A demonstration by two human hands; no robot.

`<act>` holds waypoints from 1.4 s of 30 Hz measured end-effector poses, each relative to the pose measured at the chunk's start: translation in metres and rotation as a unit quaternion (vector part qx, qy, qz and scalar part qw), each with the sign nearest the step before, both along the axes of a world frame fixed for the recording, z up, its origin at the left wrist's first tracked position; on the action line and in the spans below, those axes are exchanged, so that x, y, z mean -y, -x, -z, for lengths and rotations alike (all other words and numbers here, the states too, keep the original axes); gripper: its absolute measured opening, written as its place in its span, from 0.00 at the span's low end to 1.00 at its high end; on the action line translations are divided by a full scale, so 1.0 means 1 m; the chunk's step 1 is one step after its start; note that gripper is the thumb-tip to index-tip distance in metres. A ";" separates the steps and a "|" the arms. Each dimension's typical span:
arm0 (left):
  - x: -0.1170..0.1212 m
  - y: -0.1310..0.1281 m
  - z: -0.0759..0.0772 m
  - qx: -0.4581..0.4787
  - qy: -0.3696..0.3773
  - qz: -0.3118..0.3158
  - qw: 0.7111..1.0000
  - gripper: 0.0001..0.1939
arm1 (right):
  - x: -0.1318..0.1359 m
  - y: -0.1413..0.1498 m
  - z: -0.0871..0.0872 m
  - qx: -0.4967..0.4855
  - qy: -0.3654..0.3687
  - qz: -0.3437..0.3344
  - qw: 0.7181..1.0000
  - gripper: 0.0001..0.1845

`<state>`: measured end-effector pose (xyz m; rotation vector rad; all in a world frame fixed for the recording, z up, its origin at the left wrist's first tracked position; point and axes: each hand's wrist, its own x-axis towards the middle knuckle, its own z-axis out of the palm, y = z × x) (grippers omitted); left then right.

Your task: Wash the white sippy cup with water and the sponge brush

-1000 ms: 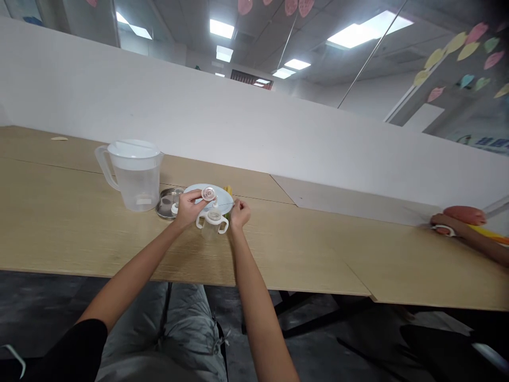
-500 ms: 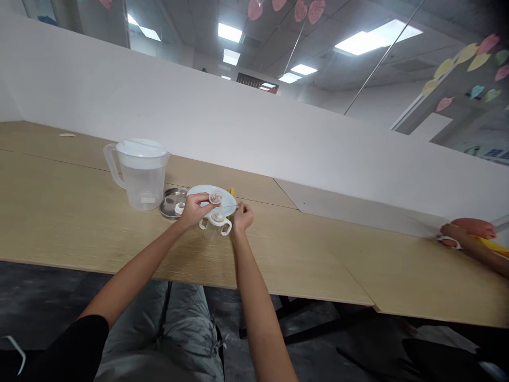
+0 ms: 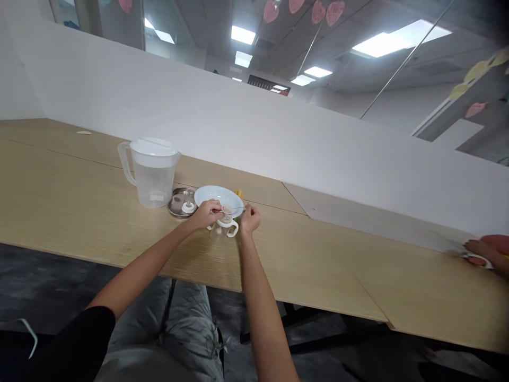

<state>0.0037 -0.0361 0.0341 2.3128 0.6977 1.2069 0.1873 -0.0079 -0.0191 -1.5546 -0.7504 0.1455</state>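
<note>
My left hand (image 3: 208, 214) pinches a small clear cup (image 3: 226, 210), held low at the mouth of a clear bottle (image 3: 218, 232) with white handles on both sides. Something small and pale shows inside the bottle. Closed fingers of my right hand (image 3: 250, 218) grip a thin stick (image 3: 239, 207) that points left toward the cup. Just behind the bottle lies a pale round plate (image 3: 204, 193). To its left, a round steel dish (image 3: 175, 208) holds a white ring-shaped bottle top (image 3: 188, 207).
A clear lidded pitcher (image 3: 154, 178) stands left of the dish. Something yellow (image 3: 238, 194) shows behind the plate, partly hidden. At the far right, another person's hand (image 3: 479, 248) is beside white-handled scissors (image 3: 479, 260). A white wall (image 3: 238, 132) runs behind the table.
My left hand has lowered the small cup to the bottle's mouth and tipped it. The right hand stays close by with the stick. The view has swung slightly left.
</note>
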 end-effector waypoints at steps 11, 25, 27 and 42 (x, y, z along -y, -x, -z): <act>-0.011 0.008 0.011 0.069 -0.040 -0.163 0.983 0.17 | 0.002 -0.002 -0.003 -0.018 -0.020 0.007 1.000 0.17; -0.035 0.057 0.045 -0.154 -0.040 -0.430 0.889 0.14 | 0.005 -0.001 0.000 -0.004 0.028 0.011 1.000 0.15; -0.036 0.057 0.048 -0.174 -0.029 -0.441 0.880 0.15 | 0.005 -0.001 0.002 0.001 0.033 0.010 0.999 0.16; -0.017 0.058 0.017 0.099 -0.208 -0.423 0.876 0.16 | 0.024 0.012 -0.023 0.072 -0.176 0.094 0.977 0.20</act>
